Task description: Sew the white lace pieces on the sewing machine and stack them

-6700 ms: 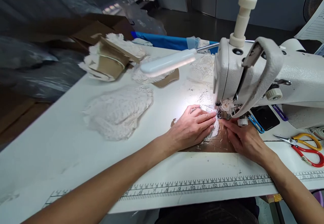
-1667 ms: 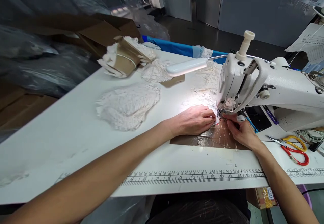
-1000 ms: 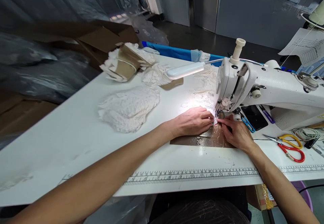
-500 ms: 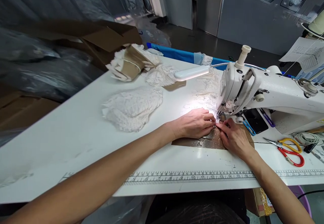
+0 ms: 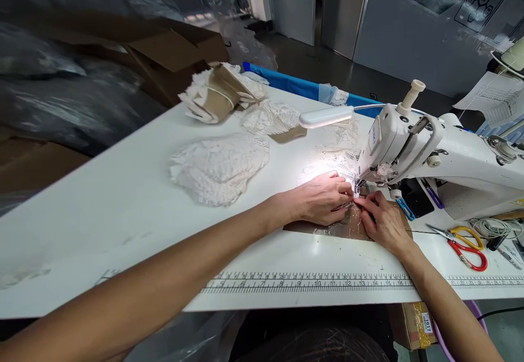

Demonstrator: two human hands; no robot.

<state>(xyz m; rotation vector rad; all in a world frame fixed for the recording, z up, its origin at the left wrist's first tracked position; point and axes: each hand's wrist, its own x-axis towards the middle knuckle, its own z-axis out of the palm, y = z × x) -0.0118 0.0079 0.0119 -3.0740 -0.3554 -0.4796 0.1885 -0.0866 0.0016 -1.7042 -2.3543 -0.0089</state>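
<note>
Under the lit needle area of the white sewing machine, both hands meet at a strip of white lace. My left hand lies left of the presser foot, fingers curled and pressed down on the lace. From the right, my right hand pinches the near edge of the lace just in front of the foot. The fingertips of the two hands almost touch. Beneath them is a brown plate on the table. My fingers partly hide the lace edge.
A flat pile of white lace and a banded lace bundle lie to the left. Red-and-yellow scissors, a dark phone and coiled cord are on the right. A printed ruler runs along the front edge.
The view has shifted slightly, so the machine and lace piles appear a little further right. Both hands stay at the presser foot with nearly the same hold on the lace.
</note>
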